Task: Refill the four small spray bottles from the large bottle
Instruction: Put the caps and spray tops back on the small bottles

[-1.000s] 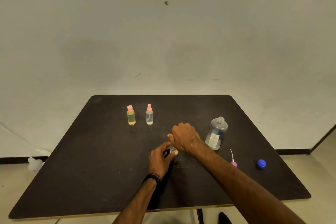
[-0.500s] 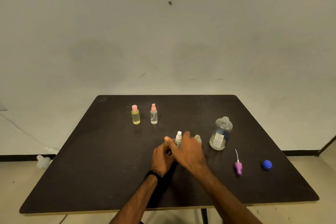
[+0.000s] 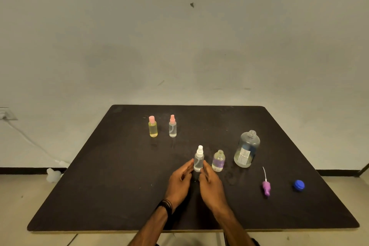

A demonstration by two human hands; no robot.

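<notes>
Dark matte table (image 3: 119, 195) against a plain pale wall (image 3: 179, 36); light floor below. Landmark: large bottle (image 3: 247, 149), upright, neck open and pointing up, on the table's right half. Just left of it stands an uncapped small bottle with purple tint (image 3: 218, 161), then a white-capped spray bottle (image 3: 198, 159), both vertical. Left hand (image 3: 179, 181) and right hand (image 3: 210, 182) flank that capped bottle with fingers relaxed and spread; actual contact cannot be told. Nearer than the landmark, the purple sprayer head (image 3: 266, 185) lies flat, tube pointing away.
</notes>
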